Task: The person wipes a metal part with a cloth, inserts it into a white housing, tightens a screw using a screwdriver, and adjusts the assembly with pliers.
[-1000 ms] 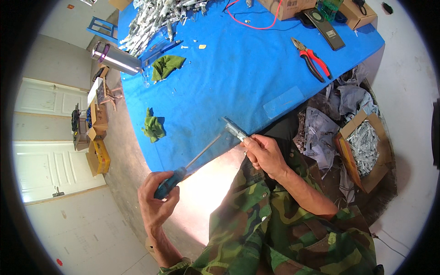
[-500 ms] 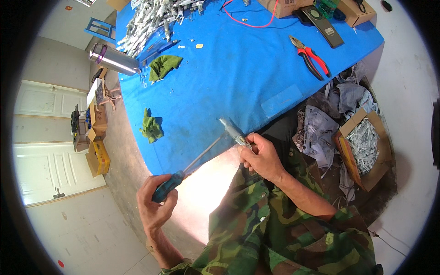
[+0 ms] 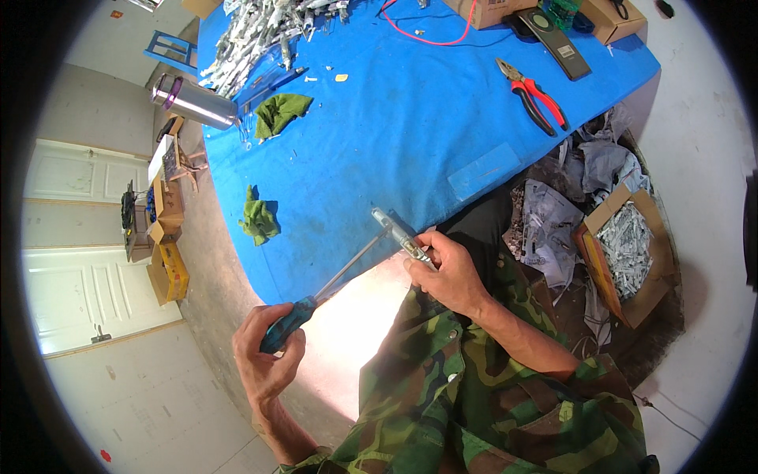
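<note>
My left hand [image 3: 267, 353] is wrapped round the teal handle of a screwdriver [image 3: 351, 263], whose long shaft points up and right. Its tip meets the side of a slim silver-grey metal part [image 3: 399, 235]; whether it sits in a slot is too small to tell. Between thumb and fingers, my right hand [image 3: 452, 273] pinches the lower end of that part. Both hands are in front of the near edge of the blue-covered table [image 3: 355, 150], the part's far end over the cloth. A crumpled green cloth [image 3: 259, 217] lies left of the part.
Far left on the table are a pile of silvery parts [image 3: 257, 35], a steel flask [image 3: 196, 101] and another green cloth [image 3: 280, 114]. Red-handled pliers [image 3: 533, 96] and a phone-like dark slab [image 3: 557, 46] lie right. A carton of metal parts [image 3: 628, 253] stands below, beside grey plastic bags [image 3: 550, 229].
The metal part has turned slightly in my right hand, showing more of its face. The screwdriver tip stays against it, and both hands have shifted only a little.
</note>
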`<control>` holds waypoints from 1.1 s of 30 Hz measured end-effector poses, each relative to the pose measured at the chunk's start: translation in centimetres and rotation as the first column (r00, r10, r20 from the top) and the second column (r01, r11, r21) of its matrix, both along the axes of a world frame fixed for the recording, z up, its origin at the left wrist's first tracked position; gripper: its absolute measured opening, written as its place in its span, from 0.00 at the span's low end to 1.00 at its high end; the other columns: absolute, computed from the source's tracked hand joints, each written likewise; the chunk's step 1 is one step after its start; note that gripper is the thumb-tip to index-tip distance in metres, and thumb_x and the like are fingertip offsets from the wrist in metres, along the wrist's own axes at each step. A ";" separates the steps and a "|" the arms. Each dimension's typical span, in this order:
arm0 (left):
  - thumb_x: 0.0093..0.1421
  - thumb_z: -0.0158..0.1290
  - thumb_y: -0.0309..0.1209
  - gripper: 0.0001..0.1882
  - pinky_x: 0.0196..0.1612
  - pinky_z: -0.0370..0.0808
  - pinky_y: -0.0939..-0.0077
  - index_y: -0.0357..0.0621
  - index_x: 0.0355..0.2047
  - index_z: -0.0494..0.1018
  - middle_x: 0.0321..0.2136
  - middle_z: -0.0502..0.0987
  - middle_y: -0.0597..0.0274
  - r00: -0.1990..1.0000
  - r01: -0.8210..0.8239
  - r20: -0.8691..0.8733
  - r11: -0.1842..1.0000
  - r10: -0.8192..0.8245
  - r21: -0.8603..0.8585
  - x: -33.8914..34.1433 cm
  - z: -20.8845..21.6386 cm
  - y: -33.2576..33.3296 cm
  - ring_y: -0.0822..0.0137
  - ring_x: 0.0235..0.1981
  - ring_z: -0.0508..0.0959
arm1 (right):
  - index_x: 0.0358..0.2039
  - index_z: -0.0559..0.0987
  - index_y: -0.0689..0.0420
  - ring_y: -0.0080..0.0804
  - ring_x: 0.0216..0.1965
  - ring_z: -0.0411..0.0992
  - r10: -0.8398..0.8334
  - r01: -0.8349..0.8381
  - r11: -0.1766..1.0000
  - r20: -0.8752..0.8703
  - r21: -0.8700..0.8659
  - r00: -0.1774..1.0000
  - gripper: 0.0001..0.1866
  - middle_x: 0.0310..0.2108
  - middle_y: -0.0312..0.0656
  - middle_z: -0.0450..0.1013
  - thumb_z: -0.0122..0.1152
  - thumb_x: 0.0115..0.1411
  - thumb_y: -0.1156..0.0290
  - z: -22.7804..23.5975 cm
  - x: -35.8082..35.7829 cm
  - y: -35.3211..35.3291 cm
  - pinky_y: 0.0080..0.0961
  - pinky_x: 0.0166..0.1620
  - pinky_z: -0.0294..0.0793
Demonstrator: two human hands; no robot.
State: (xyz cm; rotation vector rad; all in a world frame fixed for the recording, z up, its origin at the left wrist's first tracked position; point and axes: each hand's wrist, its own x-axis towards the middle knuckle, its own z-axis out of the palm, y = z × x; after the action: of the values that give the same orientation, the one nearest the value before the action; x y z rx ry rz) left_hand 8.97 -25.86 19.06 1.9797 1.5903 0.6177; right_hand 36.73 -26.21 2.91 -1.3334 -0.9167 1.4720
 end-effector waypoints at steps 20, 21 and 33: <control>0.49 0.60 0.17 0.17 0.28 0.72 0.81 0.34 0.41 0.82 0.29 0.80 0.59 1.000 0.017 -0.025 0.999 -0.016 0.040 -0.1 0.4 -0.3 0.72 0.27 0.79 | 0.31 0.76 0.64 0.24 0.26 0.68 0.084 -0.084 0.996 0.041 -0.012 0.996 0.18 0.21 0.38 0.71 0.55 0.71 0.61 1.1 0.2 1.3 0.32 0.33 0.70; 0.49 0.60 0.17 0.16 0.28 0.72 0.81 0.34 0.41 0.82 0.29 0.80 0.59 1.000 0.020 -0.019 0.999 -0.019 0.042 -0.2 0.3 -0.3 0.72 0.27 0.79 | 0.31 0.76 0.64 0.24 0.26 0.68 0.079 -0.079 0.997 0.028 -0.010 0.996 0.18 0.21 0.39 0.70 0.55 0.71 0.61 1.1 0.1 1.4 0.33 0.33 0.69; 0.48 0.59 0.17 0.16 0.29 0.73 0.80 0.34 0.40 0.81 0.29 0.80 0.59 1.000 0.007 -0.019 1.000 -0.006 0.019 -0.2 0.2 0.0 0.72 0.27 0.79 | 0.32 0.75 0.66 0.29 0.27 0.65 0.097 -0.100 0.995 0.092 0.029 0.991 0.17 0.22 0.45 0.68 0.55 0.71 0.62 0.5 0.1 1.6 0.35 0.34 0.68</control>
State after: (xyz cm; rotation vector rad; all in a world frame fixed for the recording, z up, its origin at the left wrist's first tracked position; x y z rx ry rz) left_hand 8.79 -25.84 19.22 2.0097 1.5944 0.6150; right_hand 36.87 -24.56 3.40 -1.3559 -1.0747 1.4736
